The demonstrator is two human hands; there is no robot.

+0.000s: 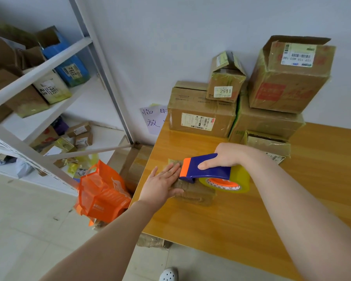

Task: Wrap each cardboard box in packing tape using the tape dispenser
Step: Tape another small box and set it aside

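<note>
A small flat cardboard box (193,192) lies on the wooden table (221,220), near its left edge. My left hand (162,184) presses flat on the box's left end, fingers straight. My right hand (224,156) grips the blue and orange tape dispenser (205,168), which sits on top of the box with its orange blade end by my left fingertips. A roll of yellowish clear tape (231,180) is mounted on the dispenser.
Several taped cardboard boxes (201,116) are stacked at the table's back against the wall, one small box (270,146) just behind my right wrist. An orange bag (101,193) hangs off the table's left side. A metal shelf (49,82) with parcels stands left.
</note>
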